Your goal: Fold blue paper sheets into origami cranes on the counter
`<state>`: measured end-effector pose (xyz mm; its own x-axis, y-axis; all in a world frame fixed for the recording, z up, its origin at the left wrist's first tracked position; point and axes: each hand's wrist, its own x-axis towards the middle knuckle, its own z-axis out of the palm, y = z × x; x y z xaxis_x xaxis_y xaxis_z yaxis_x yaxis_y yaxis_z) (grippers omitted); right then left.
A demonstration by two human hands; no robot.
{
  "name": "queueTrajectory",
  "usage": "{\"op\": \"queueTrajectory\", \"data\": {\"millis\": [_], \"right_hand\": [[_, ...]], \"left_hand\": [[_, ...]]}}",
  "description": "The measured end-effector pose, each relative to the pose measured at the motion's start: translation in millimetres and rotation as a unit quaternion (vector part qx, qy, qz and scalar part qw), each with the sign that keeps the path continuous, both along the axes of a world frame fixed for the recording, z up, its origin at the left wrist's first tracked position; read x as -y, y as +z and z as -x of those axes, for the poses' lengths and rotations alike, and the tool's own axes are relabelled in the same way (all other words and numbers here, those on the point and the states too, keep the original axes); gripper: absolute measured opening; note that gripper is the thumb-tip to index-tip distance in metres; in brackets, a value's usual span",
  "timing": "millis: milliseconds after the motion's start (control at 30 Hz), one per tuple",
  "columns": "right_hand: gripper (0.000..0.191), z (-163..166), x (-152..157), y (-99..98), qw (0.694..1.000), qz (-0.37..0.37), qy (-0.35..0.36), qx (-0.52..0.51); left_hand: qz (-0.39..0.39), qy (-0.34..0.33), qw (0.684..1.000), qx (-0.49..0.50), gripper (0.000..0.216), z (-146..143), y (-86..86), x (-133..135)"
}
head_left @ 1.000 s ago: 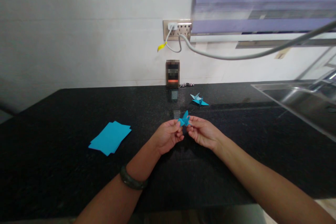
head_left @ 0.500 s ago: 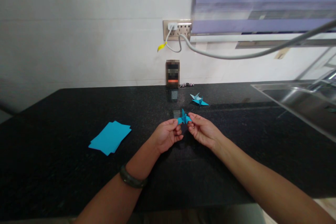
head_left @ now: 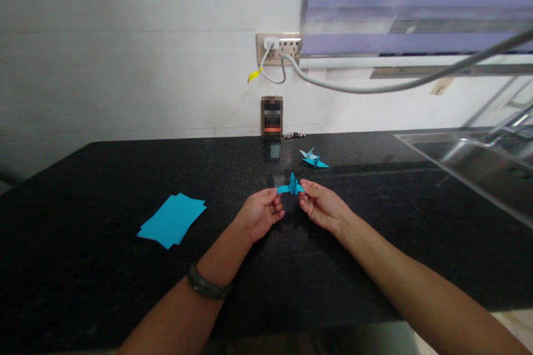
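A small blue origami crane (head_left: 293,186) is held up between my two hands, over the dark countertop. My left hand (head_left: 262,213) pinches the tip of its left wing between thumb and finger. The right wing is pinched by my right hand (head_left: 322,206), whose fingertips hide the wing's end. The crane's pointed part stands upright between the wings. Beyond my hands, two finished paper cranes (head_left: 315,161) rest close together on the counter, one paler than the other.
A stack of blue paper sheets (head_left: 172,221) lies on the black countertop (head_left: 104,283) at left. A phone (head_left: 272,117) leans on the wall beside a beaded strap (head_left: 294,135). At right is a metal sink (head_left: 441,163). A grey cable (head_left: 366,90) hangs from the socket (head_left: 278,48).
My left hand has shifted a little to the left along the wing, so more of the crane's left wing shows. My right hand keeps its pinch. The view has moved slightly.
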<state>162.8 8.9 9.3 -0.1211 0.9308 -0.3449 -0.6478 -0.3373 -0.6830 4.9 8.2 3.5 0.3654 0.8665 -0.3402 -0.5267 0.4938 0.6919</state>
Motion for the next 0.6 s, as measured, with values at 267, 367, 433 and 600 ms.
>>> {"op": "queueTrajectory", "data": {"millis": [267, 367, 433, 600], "right_hand": [[0.016, -34, -23, 6.4, 0.985, 0.007, -0.044, 0.168], [0.016, -55, -45, 4.9, 0.968, 0.002, -0.087, 0.237], [0.017, -68, -59, 1.1, 0.951, 0.004, -0.109, 0.289], [0.017, -88, -82, -13.5, 0.896, -0.003, -0.158, 0.416]], "left_hand": [[-0.002, 0.039, 0.999, 0.031, 0.014, 6, -0.9, -5], [-0.005, 0.032, 0.999, 0.015, 0.013, 5, -0.6, -4], [-0.009, 0.028, 1.0, 0.008, 0.012, 5, -0.3, -4], [-0.015, 0.024, 1.0, 0.0, 0.01, 5, -0.1, -4]]}}
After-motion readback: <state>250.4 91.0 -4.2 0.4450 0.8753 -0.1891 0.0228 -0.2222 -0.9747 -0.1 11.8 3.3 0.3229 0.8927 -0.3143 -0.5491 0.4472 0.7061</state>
